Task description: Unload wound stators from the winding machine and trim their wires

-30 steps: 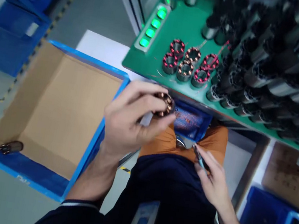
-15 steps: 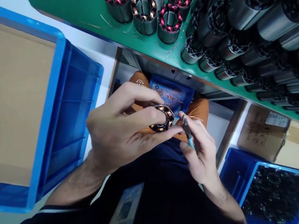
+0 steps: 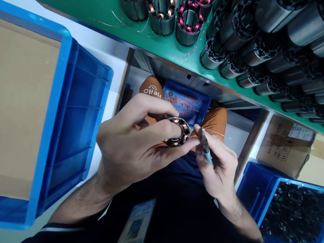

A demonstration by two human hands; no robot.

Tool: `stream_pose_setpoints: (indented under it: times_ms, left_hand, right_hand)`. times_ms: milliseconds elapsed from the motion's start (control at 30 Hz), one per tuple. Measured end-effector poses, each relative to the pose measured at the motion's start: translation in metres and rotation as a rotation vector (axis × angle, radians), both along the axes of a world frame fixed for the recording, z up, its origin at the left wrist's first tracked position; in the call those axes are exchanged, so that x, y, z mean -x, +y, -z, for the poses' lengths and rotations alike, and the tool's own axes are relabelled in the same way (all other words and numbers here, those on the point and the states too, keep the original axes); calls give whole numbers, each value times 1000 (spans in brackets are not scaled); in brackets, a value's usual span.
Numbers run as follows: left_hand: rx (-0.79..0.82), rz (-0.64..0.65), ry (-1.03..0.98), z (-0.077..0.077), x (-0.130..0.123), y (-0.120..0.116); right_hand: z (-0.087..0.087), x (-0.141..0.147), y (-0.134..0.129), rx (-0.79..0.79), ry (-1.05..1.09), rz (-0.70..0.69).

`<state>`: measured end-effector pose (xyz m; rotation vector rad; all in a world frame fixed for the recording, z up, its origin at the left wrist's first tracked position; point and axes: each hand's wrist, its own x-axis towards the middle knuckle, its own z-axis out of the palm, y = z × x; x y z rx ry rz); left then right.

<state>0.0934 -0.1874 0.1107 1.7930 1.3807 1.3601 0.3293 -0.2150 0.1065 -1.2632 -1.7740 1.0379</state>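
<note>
My left hand grips a copper-wound motor stator, its fingers wrapped around the ring and covering much of its left side. Close by on the right, my right hand is closed around a small tool with a light blue handle and a dark metal tip, probably pliers or cutters. A thin copper wire runs from the stator's edge past my right fingertips and sticks out to the right. The tool's tip lies next to my left fingertip, near that wire.
Several wound stators stand on the green bench mat, beside many dark bare cores. Below the bench, a blue bin holds wire scraps. A large blue crate is at left; a blue box of black parts and a carton are at right.
Both hands, with the stator and the tool, appear slightly farther right and lower in view. The view itself has also shifted a little. Each hand keeps its hold.
</note>
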Motion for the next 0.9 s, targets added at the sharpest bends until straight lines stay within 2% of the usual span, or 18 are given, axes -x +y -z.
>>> stream_pose_setpoints:
  times_ms: [100, 200, 267, 367, 500, 667, 900]
  left_hand:
    - [-35, -11, 37, 0, 0, -1]
    - [74, -32, -36, 4, -1, -2]
    - [227, -5, -228, 9, -3, -1]
    - [434, 65, -564, 14, -9, 1]
    - [570, 111, -780, 9, -22, 8]
    - [576, 119, -855, 2, -34, 13]
    - [524, 133, -859, 7, -40, 14]
  right_hand:
    - [8, -1, 5, 118, 18, 4]
    - [17, -5, 14, 166, -40, 66]
    - [20, -6, 18, 87, -118, 85]
    - [20, -7, 20, -117, -226, 84]
    - [17, -5, 18, -332, -269, 98]
    - [15, -3, 18, -372, -361, 146]
    - [16, -5, 19, -358, -264, 137]
